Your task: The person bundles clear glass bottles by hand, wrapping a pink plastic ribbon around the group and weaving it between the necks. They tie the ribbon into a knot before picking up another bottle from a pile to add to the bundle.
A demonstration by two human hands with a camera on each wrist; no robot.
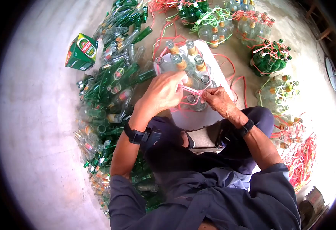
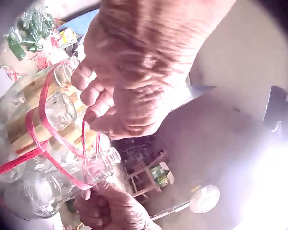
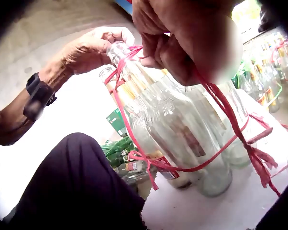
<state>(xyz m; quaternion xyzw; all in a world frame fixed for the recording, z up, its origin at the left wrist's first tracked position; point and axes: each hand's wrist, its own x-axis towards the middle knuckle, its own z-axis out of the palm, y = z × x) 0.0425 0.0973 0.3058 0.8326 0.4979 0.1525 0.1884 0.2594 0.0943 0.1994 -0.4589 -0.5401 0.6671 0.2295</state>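
Two bare hands, both with fingers narrowed on flat pink-red plastic strapping. Left hand: fingers curled, gripping the strapping above the bottle necks. Right hand: thumb and fingers pinch the strapping beside a clear glass bottle neck at the near side of the group. A short length runs between the hands.

Strapping loops around several necks. In the right wrist view, a lower band crosses the bottle bodies; knotted, frayed ends hang at the side.

Group: upright clear glass bottles, several with gold-yellow neck labels, standing close together on a white flat-topped support in front of the seated person. A black strapped device sits on the left wrist; another black band on the right.

Left side: heap of green and clear glass bottles, mostly lying; green printed carton just beside it. Right side: strapped bundle of green glass bottles, further clear-bottle bundles, tangled red and white strapping pile.
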